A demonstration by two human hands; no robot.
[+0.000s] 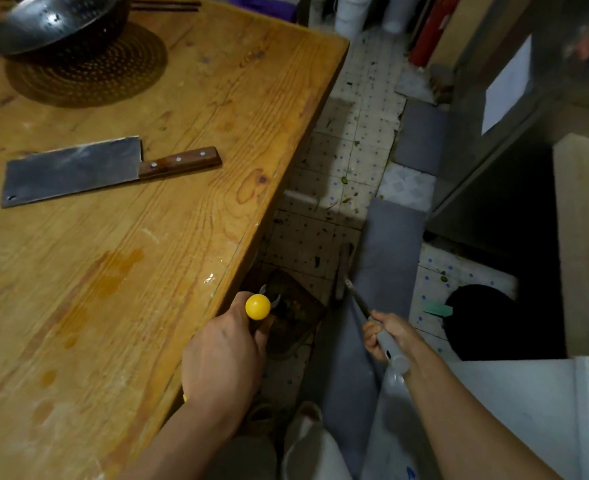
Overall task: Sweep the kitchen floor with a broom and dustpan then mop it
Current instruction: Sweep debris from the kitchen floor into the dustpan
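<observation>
Mid-sweep, both hands busy beside the tabletop (147, 237).
Left hand (223, 355) clamps the yellow-capped dustpan handle (258, 306), steadying the dustpan (296, 313) low; right hand (388, 336) clamps the broom handle (391, 348), angled to push scraps in.

The table (189, 140) was honey-yellow wood with dark grain lines and orange-brown stains. On it lay a cleaver (74, 169) with a dull grey blade and a reddish-brown handle with pale rivets, beside a dark steel colander (54, 22) dotted with holes. The floor tiles (351, 147) were off-white, speckled with blue and dark dots. A handle (258, 306) ended in a bright yellow cap; another handle (391, 348) was grey. Grey mats (386, 258) lay lengthwise.
</observation>
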